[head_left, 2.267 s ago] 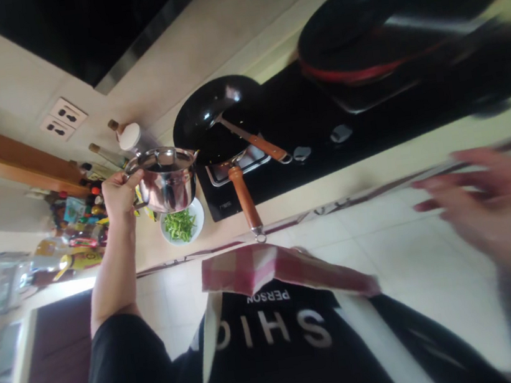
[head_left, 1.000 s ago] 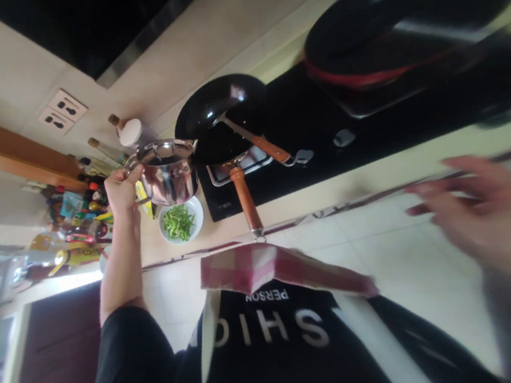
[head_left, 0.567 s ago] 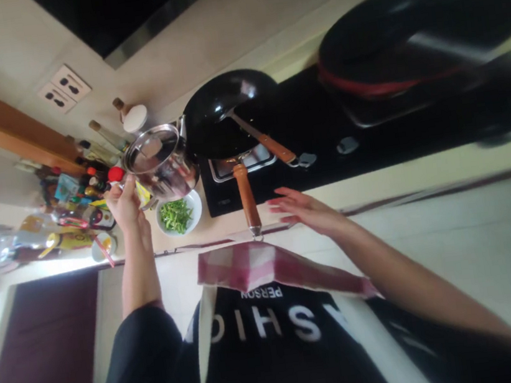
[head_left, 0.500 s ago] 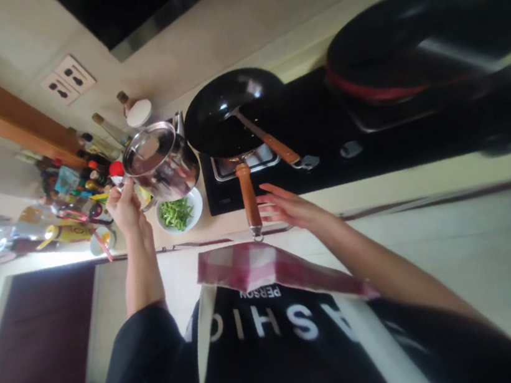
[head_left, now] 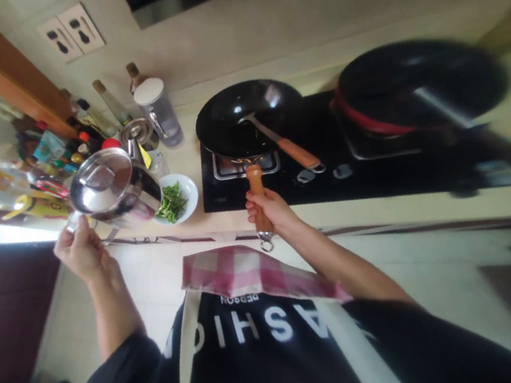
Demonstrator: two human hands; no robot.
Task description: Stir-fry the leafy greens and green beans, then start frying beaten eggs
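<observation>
My left hand (head_left: 82, 247) is closed on the handle of a lidded steel pot (head_left: 116, 188), which is held up over the left part of the counter. My right hand (head_left: 273, 209) wraps around the wooden handle of a black wok (head_left: 222, 117) on the left burner. A spatula (head_left: 295, 152) with a wooden grip rests in the wok, its end sticking out to the front right. Just right of the pot sits a white bowl (head_left: 190, 195) of chopped greens (head_left: 171, 204), partly covered by the pot.
A larger dark pan (head_left: 410, 77) with a red outside stands on the right of the black hob (head_left: 256, 196). Behind the pot are a lidded clear jug (head_left: 164, 119), a steel container (head_left: 140, 131) and several bottles (head_left: 112, 103). Many condiments crowd the left corner.
My left hand has carried the pot left and nearer to me, away from the wok. My right hand has closed around the wok handle, having been open beside it.
</observation>
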